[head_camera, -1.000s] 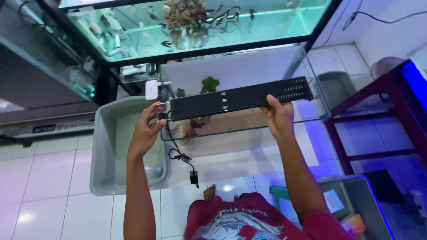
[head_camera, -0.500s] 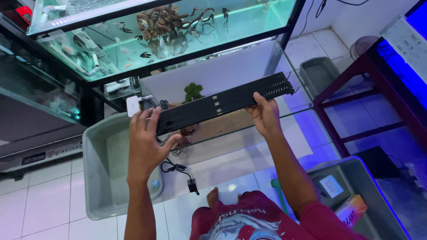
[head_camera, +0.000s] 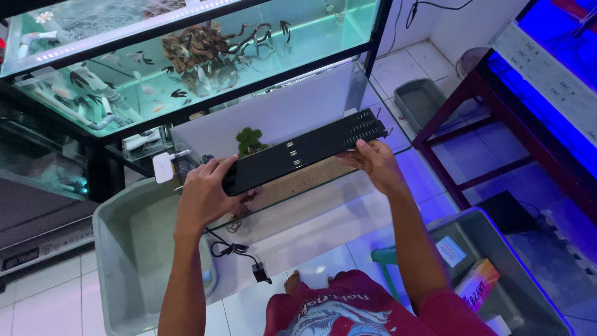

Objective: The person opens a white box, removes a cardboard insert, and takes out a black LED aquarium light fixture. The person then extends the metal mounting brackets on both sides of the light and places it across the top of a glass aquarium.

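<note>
A long flat black aquarium light bar (head_camera: 305,152) is held level over a small glass tank (head_camera: 292,199) on the floor. My left hand (head_camera: 205,193) grips its left end and my right hand (head_camera: 373,163) grips it near the right end. A black cord with a plug (head_camera: 245,258) dangles from the left end over the tank's front glass. Inside the tank are sandy gravel, a small green plant (head_camera: 250,140) and a white back panel.
A grey plastic tub (head_camera: 124,261) sits left of the small tank, another grey bin (head_camera: 491,274) with packages at right. A large lit fish tank (head_camera: 186,62) on a black stand is behind. A dark red stand (head_camera: 472,106) with blue-lit tanks is right.
The view shifted slightly, so the light bar and both hands sit lower and further right in frame. Both hands keep their grip on the bar over the small tank.
</note>
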